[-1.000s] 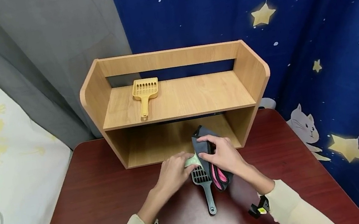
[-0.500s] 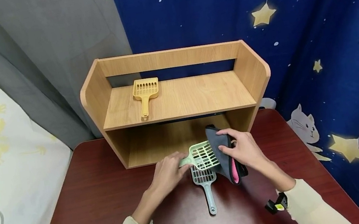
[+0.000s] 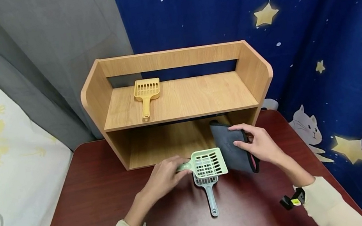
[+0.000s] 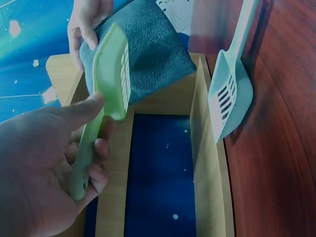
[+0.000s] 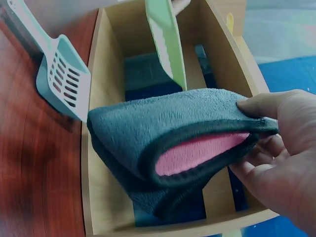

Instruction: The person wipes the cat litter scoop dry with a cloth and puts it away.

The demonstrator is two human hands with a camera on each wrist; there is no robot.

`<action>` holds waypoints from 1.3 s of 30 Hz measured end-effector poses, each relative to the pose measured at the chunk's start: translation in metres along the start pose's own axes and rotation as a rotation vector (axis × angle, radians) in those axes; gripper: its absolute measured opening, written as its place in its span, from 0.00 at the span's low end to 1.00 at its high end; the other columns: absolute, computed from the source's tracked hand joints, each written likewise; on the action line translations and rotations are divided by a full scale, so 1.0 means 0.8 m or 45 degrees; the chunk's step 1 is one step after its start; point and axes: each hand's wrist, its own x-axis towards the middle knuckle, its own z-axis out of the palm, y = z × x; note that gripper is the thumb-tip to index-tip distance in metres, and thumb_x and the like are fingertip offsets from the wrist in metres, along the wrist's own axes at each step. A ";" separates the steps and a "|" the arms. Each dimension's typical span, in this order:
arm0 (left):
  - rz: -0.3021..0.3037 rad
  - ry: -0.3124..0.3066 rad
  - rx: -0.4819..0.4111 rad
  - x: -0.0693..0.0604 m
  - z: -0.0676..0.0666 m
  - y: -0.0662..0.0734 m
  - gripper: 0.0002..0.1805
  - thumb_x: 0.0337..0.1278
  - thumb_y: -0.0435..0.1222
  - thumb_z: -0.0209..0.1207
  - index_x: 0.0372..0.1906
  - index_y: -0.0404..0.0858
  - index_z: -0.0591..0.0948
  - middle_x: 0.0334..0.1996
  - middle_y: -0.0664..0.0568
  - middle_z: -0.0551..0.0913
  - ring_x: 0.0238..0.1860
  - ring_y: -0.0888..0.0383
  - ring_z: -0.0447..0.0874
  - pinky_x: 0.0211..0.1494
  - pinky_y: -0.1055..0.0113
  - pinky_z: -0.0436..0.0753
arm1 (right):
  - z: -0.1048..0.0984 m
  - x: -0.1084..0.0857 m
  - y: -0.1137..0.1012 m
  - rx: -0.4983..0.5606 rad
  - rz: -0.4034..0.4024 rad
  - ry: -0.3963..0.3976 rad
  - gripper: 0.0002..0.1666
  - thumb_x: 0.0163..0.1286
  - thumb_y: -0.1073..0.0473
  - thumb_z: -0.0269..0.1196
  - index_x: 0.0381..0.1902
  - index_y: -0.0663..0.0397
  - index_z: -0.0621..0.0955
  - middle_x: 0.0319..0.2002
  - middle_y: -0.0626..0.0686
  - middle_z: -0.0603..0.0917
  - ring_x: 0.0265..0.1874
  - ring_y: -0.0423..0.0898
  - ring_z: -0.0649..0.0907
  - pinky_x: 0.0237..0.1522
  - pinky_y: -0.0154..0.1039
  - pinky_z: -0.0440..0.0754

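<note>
The left hand (image 3: pixel 165 176) grips the handle of a green slotted scoop (image 3: pixel 207 163), its head pointing right; the left wrist view shows thumb and fingers round the green handle (image 4: pixel 85 163). A folded dark grey cloth (image 3: pixel 232 147) with black edging is pinched by the right hand (image 3: pixel 260 144) at its right side. Pink lining (image 5: pixel 202 152) shows inside the fold in the right wrist view. Below the green scoop, a blue-grey scoop (image 3: pixel 211 199) lies on the table, its head partly hidden by the green one.
Behind the hands stands a two-level wooden shelf (image 3: pixel 182 118) on the dark red table (image 3: pixel 112 218). A yellow scoop (image 3: pixel 145 99) lies on its upper level, at the left. Grey and blue curtains hang behind, the blue one with stars.
The right hand has moved right with the cloth, away from the left hand. The green scoop's head, covered by the cloth earlier, now shows fully. The left hand has shifted slightly left.
</note>
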 end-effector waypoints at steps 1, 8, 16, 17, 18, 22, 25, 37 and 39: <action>0.025 -0.012 -0.008 0.000 -0.001 0.000 0.16 0.65 0.43 0.72 0.53 0.40 0.90 0.41 0.57 0.90 0.36 0.63 0.84 0.37 0.62 0.84 | -0.001 0.001 0.002 0.009 -0.004 -0.009 0.27 0.66 0.68 0.75 0.62 0.49 0.85 0.56 0.55 0.87 0.37 0.41 0.84 0.36 0.29 0.82; 0.178 -0.066 -0.073 0.003 -0.005 0.003 0.17 0.66 0.43 0.71 0.55 0.41 0.89 0.41 0.58 0.89 0.37 0.65 0.83 0.40 0.65 0.83 | 0.005 0.007 0.012 0.144 -0.080 -0.121 0.26 0.68 0.70 0.72 0.63 0.55 0.83 0.55 0.58 0.86 0.35 0.41 0.85 0.37 0.32 0.83; 0.221 -0.096 -0.118 0.011 -0.002 0.014 0.17 0.67 0.44 0.71 0.57 0.44 0.89 0.41 0.61 0.87 0.36 0.67 0.80 0.38 0.70 0.78 | 0.035 0.024 0.003 0.316 -0.159 -0.292 0.25 0.71 0.70 0.69 0.65 0.54 0.82 0.54 0.56 0.86 0.40 0.44 0.86 0.43 0.35 0.84; 0.220 -0.102 -0.116 0.012 -0.001 0.016 0.17 0.67 0.44 0.71 0.57 0.45 0.89 0.41 0.61 0.87 0.36 0.67 0.79 0.38 0.71 0.78 | 0.039 0.026 0.001 0.323 -0.176 -0.296 0.25 0.72 0.70 0.69 0.65 0.55 0.82 0.56 0.57 0.85 0.41 0.44 0.85 0.43 0.35 0.83; 0.218 -0.108 -0.114 0.013 0.000 0.018 0.16 0.67 0.44 0.70 0.57 0.45 0.89 0.41 0.61 0.87 0.36 0.68 0.79 0.38 0.70 0.78 | 0.042 0.028 -0.001 0.332 -0.194 -0.299 0.25 0.72 0.70 0.69 0.65 0.56 0.82 0.56 0.57 0.85 0.41 0.44 0.85 0.43 0.35 0.83; 0.190 -0.129 -0.100 0.014 0.001 0.021 0.16 0.68 0.44 0.69 0.57 0.46 0.89 0.40 0.62 0.86 0.35 0.69 0.77 0.37 0.72 0.76 | 0.049 0.033 -0.008 0.326 -0.229 -0.307 0.25 0.71 0.71 0.69 0.65 0.56 0.82 0.58 0.58 0.85 0.42 0.44 0.85 0.43 0.34 0.83; 0.163 -0.123 -0.060 0.010 -0.001 0.020 0.16 0.68 0.45 0.69 0.56 0.45 0.89 0.40 0.61 0.86 0.35 0.67 0.78 0.38 0.71 0.78 | 0.047 0.031 -0.008 0.295 -0.211 -0.307 0.25 0.71 0.69 0.70 0.64 0.54 0.83 0.58 0.56 0.85 0.40 0.44 0.84 0.41 0.34 0.82; 0.141 -0.015 -0.026 -0.008 -0.011 -0.005 0.15 0.65 0.43 0.71 0.53 0.41 0.90 0.40 0.59 0.89 0.37 0.66 0.83 0.38 0.65 0.83 | 0.012 0.012 0.016 0.180 -0.071 -0.213 0.25 0.72 0.66 0.71 0.64 0.49 0.83 0.51 0.52 0.85 0.29 0.43 0.75 0.34 0.34 0.74; 0.152 -0.013 -0.023 -0.006 -0.010 -0.005 0.16 0.65 0.42 0.71 0.53 0.41 0.90 0.40 0.58 0.89 0.37 0.66 0.83 0.39 0.65 0.83 | 0.011 0.012 0.017 0.197 -0.078 -0.208 0.25 0.71 0.67 0.70 0.64 0.50 0.83 0.52 0.53 0.85 0.31 0.42 0.78 0.35 0.33 0.76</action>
